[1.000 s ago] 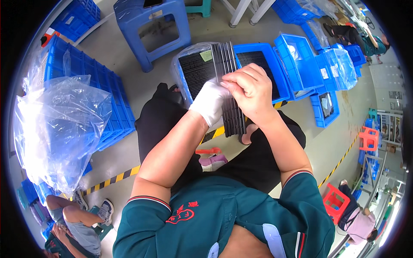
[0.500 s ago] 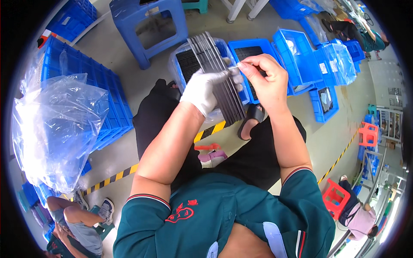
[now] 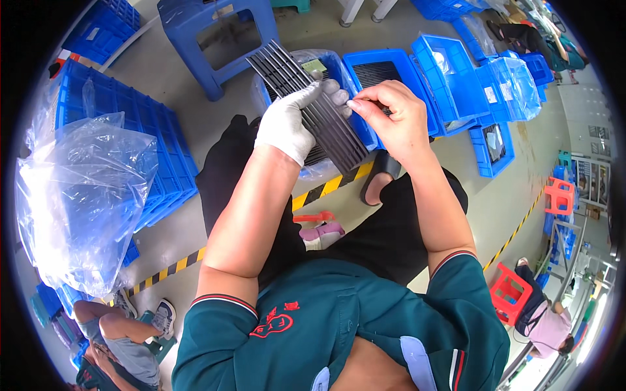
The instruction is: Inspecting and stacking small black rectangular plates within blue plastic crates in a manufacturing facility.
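My left hand (image 3: 285,130), in a white glove, is closed round a sheaf of long, thin black strips (image 3: 339,138), held at a slant above the bins. The gloved fingertips curl over the strips' right edge. Close beside them, my bare right hand (image 3: 396,122) pinches thumb and forefinger together; anything between them is too small to make out. Under the strips stands a blue bin (image 3: 355,83) lined with clear plastic, with more black strips and a yellowish paper inside. To its right, another blue bin (image 3: 349,57) holds black strips in rows.
More blue bins (image 3: 456,78) stand on the right. A blue stool (image 3: 173,32) is ahead to the left. Stacked blue crates (image 3: 124,124) with clear plastic sheeting (image 3: 85,195) rise at left. Striped tape (image 3: 326,189) crosses the floor near a red-handled tool (image 3: 316,217). Other people sit farther off.
The strips have shifted slightly left and tilted further in my left hand. My right hand has moved slightly left; the thin light piece earlier at its fingertips cannot be made out now.
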